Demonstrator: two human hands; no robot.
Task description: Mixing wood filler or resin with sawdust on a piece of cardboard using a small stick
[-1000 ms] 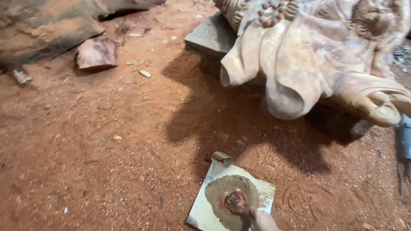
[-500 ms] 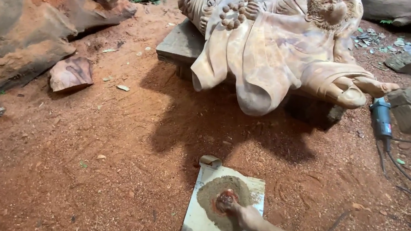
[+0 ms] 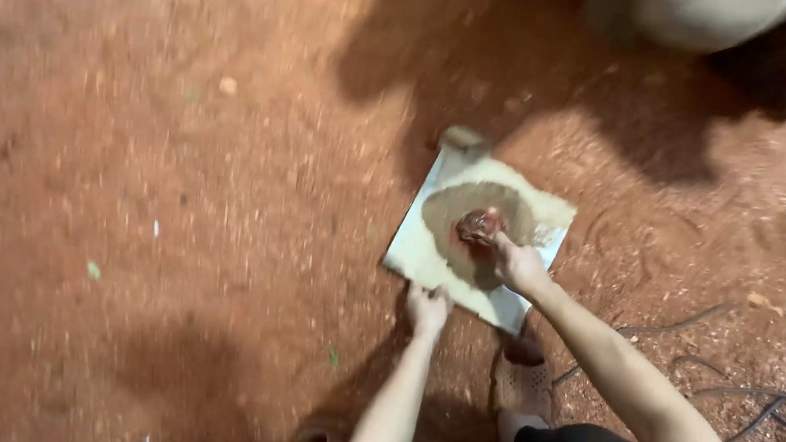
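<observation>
A pale square board point(image 3: 419, 252) lies on the red sawdust-covered ground, with a brown patch of paste point(image 3: 451, 212) spread over its middle. My right hand point(image 3: 516, 262) is shut on a small reddish-brown lump point(image 3: 479, 225) and presses it into the paste. My left hand point(image 3: 426, 308) rests on the board's near edge, holding it down. The frame is blurred.
The base of a large carved wooden statue point(image 3: 701, 15) and its shadow lie at the top right. Dark cables point(image 3: 760, 401) run over the ground at the right. My sandalled foot point(image 3: 523, 383) stands just below the board. A small block point(image 3: 462, 137) sits at the board's far corner.
The view has tipped down and closer, so the statue and wood pieces are mostly out of frame. My left hand now shows fully on the board's near edge; my right hand stays on the paste.
</observation>
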